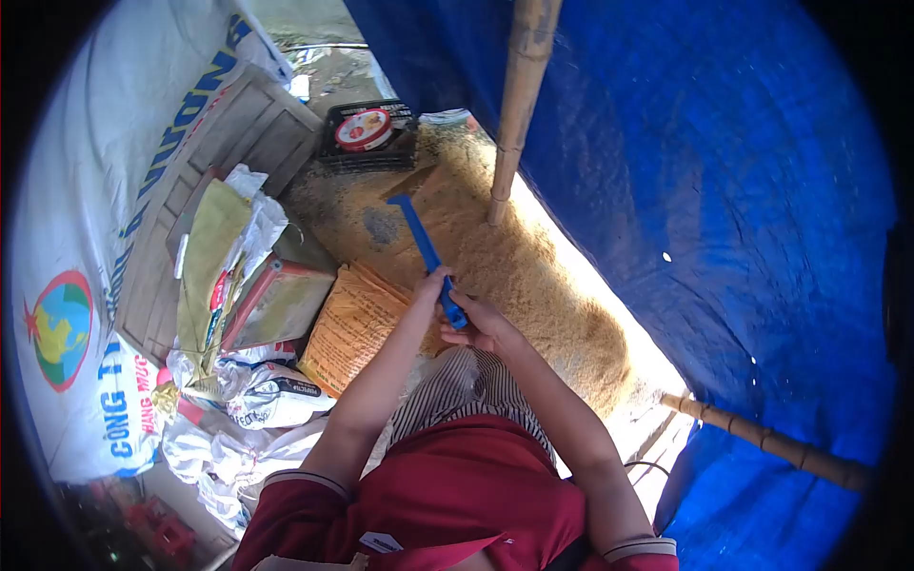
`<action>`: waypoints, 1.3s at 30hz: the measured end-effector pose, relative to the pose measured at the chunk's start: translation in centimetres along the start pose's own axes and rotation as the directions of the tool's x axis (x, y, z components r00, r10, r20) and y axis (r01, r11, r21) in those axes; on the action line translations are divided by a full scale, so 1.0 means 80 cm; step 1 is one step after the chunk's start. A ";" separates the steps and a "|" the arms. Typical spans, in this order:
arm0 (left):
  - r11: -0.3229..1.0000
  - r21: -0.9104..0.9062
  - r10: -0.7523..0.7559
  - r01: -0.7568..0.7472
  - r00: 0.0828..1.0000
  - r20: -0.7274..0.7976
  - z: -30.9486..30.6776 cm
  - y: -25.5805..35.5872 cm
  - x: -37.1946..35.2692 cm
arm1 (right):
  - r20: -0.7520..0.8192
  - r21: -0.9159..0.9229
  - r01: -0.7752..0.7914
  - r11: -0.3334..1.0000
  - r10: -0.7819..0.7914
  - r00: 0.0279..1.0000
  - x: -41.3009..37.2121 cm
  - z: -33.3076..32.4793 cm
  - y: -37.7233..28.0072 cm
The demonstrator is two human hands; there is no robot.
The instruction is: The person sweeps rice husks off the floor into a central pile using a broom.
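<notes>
A blue long-handled tool (424, 243) slants up and away from the body over sandy, sawdust-like ground (495, 271). My left hand (433, 287) is closed around its handle. Closer to the body, my right hand (481, 322) has its fingers curled about the handle's lower end. The tool's far end lies near a dark grey patch on the ground; a thin brown flat shape (411, 181) shows just beyond it, and whether the two are joined is unclear.
Black crate (367, 157) with a round red-and-white lid (364, 129) ahead. An orange printed sack (357, 324), a box (276, 305) and white bags (271, 395) on the left. Bamboo pole (519, 105) and blue tarp (705, 190) on the right.
</notes>
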State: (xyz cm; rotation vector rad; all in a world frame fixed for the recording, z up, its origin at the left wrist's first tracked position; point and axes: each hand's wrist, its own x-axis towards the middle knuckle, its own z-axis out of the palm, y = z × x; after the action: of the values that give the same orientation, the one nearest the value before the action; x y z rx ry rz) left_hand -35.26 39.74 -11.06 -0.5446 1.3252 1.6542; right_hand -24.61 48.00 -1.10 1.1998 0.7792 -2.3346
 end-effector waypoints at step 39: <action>0.846 0.485 -0.219 0.219 0.974 -0.059 -0.318 -0.011 0.096 | -0.314 -0.292 0.267 0.918 -0.356 0.880 0.009 0.055 0.153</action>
State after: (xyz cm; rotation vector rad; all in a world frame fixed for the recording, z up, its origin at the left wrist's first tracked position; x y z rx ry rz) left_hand -43.21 19.05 -25.79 -0.3713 1.5515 1.0713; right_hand -20.69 35.76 -3.21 1.5061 1.4412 -2.1918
